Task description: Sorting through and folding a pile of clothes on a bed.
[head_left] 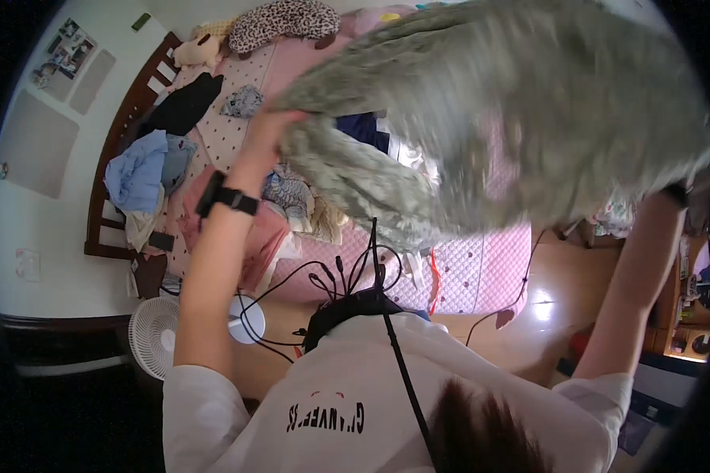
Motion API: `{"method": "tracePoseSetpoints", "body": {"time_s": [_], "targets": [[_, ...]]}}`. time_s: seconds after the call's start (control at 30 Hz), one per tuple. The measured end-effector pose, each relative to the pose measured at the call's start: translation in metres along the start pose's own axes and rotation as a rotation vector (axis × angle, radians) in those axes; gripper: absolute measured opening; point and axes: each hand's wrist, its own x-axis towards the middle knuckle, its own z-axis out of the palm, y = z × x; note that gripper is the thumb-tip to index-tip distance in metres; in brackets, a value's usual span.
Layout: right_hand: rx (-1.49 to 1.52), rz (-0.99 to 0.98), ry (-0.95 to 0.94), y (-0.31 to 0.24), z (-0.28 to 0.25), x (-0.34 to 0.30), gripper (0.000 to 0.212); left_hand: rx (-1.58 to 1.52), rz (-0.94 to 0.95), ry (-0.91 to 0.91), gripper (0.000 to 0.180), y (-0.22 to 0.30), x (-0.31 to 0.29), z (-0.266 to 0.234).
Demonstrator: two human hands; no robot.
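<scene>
1. The left hand (pixel 271 134) grips an edge of a grey-green cloth (pixel 592 102).
2. The cloth, blurred, spreads above the bed toward the right wrist; it hides the right hand, whose grip I cannot tell.
3. Right of the right forearm, a wooden shelf unit (pixel 664 315) holds small objects.
4. Under and around the left hand, clothes lie on the pink bed (pixel 493 272); a blue garment (pixel 136 169) lies to its left.
5. Nearer the body, a white fan (pixel 151 337) stands beside the left forearm.
</scene>
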Motion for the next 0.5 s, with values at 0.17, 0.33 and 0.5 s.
{"method": "tracePoseSetpoints", "body": {"time_s": [0.17, 0.33, 0.5], "targets": [[0.229, 0.593, 0.336, 0.138, -0.051, -0.131, 0.024, -0.151, 0.143, 0.164, 0.034, 0.019, 0.010, -0.085], [-0.321, 1.336, 0.310, 0.252, -0.050, -0.276, 0.033, -0.088, 0.291, 0.254, 0.035, 0.066, 0.025, -0.095], [-0.376, 1.470, 0.274, 0.308, -0.036, -0.321, 0.034, 0.315, 0.414, 0.142, 0.044, 0.085, 0.046, -0.114]]}}
